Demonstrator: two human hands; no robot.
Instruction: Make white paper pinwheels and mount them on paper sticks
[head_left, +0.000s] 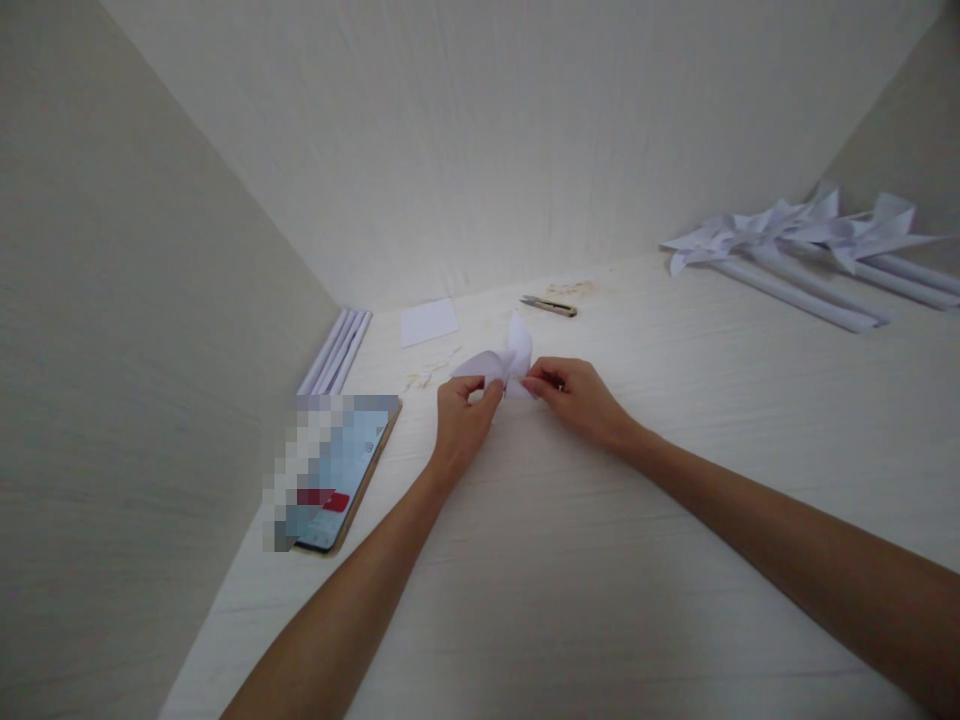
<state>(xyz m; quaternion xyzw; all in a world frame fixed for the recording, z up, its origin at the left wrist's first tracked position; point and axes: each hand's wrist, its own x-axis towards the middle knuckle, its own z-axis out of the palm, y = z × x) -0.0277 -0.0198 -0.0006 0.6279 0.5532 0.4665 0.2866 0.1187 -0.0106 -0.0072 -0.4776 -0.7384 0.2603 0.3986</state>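
Note:
A white paper pinwheel point(519, 345) with curled blades is held just above the table in front of me. My left hand point(465, 415) is closed on its left side, thumb and fingers pinching the folded paper near the middle. My right hand point(574, 395) pinches at the pinwheel's right lower edge, its fingertips close to the centre. Whether a small piece is also between those fingertips I cannot make out. Beyond the hands lie small thread snips point(551, 306) and, to the left, a flat white paper square point(428, 323).
Several rolled white paper tubes point(335, 352) lie at the left wall. A phone point(349, 480), partly blurred, lies left of my left forearm. Paper pinwheels point(780, 225) and more paper tubes point(802, 290) are heaped at the back right. Thin light-brown scraps point(424, 378) lie near the paper square.

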